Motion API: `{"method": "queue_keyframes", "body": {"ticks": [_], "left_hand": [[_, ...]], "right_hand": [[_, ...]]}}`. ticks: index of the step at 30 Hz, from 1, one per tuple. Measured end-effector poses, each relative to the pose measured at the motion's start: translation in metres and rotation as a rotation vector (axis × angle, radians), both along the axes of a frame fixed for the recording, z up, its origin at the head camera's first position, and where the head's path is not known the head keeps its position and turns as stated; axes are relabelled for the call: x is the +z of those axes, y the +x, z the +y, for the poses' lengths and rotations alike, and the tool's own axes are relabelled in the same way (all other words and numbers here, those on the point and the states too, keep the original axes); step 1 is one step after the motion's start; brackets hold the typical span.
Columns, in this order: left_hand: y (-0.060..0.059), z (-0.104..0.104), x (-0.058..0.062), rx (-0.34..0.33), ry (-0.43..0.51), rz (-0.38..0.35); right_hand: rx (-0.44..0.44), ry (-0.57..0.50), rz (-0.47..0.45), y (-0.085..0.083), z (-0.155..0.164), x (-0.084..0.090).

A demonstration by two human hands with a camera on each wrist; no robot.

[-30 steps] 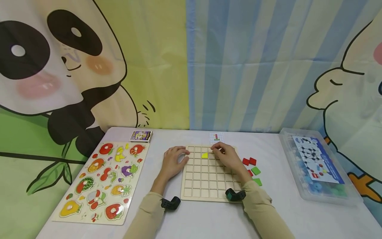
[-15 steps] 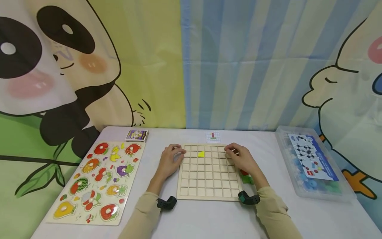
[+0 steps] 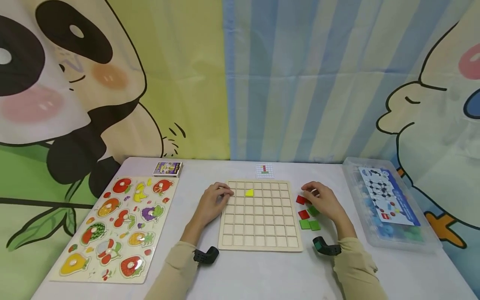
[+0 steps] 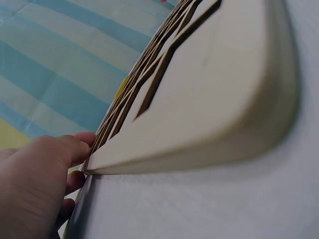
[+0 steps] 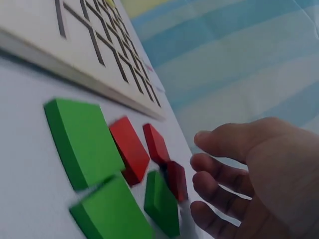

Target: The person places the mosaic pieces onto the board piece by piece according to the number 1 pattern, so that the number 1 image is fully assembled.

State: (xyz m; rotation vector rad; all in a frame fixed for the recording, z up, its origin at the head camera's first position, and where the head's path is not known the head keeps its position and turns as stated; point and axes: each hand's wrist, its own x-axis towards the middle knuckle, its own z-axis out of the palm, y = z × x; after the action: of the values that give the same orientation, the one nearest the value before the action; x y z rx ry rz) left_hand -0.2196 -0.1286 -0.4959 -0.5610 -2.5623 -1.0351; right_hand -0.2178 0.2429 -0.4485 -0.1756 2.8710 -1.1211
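Grid board (image 3: 258, 216) on table: one yellow piece (image 3: 249, 192) seated in second row, every other cell bare, so work looks barely begun; left hand (image 3: 211, 203) rests on board's left edge, fingers relaxed, holding nothing; right hand (image 3: 322, 201) hovers over red and green tiles (image 3: 307, 213) just right of board, fingers loosely spread, nothing gripped; pattern card (image 3: 264, 170) lies beyond board.

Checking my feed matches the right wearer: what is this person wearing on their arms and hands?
Both arms wear long beige sleeves: left sleeve, right sleeve. The left hand and right hand are bare, with no gloves or rings visible. A small black camera sits at the left wrist; a black one with a greenish front sits at the right wrist. No cables show.
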Motion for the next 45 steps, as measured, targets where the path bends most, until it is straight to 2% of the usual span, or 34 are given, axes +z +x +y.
{"method": "queue_keyframes", "body": {"ticks": [3, 7, 15, 19, 29, 37, 45], "left_hand": [[0.0, 0.001, 0.001, -0.015, -0.005, 0.005], [0.0, 0.003, 0.003, -0.026, -0.008, -0.006], [0.003, 0.005, 0.005, -0.014, -0.003, -0.029], [0.003, 0.004, 0.003, -0.008, -0.004, -0.043], [0.002, 0.005, 0.001, -0.003, 0.006, -0.033], [0.003, 0.005, 0.001, 0.014, 0.001, -0.048], [0.005, 0.006, 0.003, 0.026, -0.01, -0.048]], "right_hand": [[-0.033, 0.037, -0.027, -0.001, 0.009, -0.003], [-0.036, 0.07, -0.055, -0.001, 0.021, -0.007], [0.06, 0.039, -0.056, -0.001, 0.029, -0.011], [0.052, 0.013, -0.045, -0.002, 0.029, -0.014], [-0.027, -0.009, 0.027, -0.003, 0.031, -0.023], [-0.114, -0.098, 0.026, -0.003, 0.028, -0.022], [-0.118, -0.192, 0.08, -0.007, 0.012, -0.016]]}}
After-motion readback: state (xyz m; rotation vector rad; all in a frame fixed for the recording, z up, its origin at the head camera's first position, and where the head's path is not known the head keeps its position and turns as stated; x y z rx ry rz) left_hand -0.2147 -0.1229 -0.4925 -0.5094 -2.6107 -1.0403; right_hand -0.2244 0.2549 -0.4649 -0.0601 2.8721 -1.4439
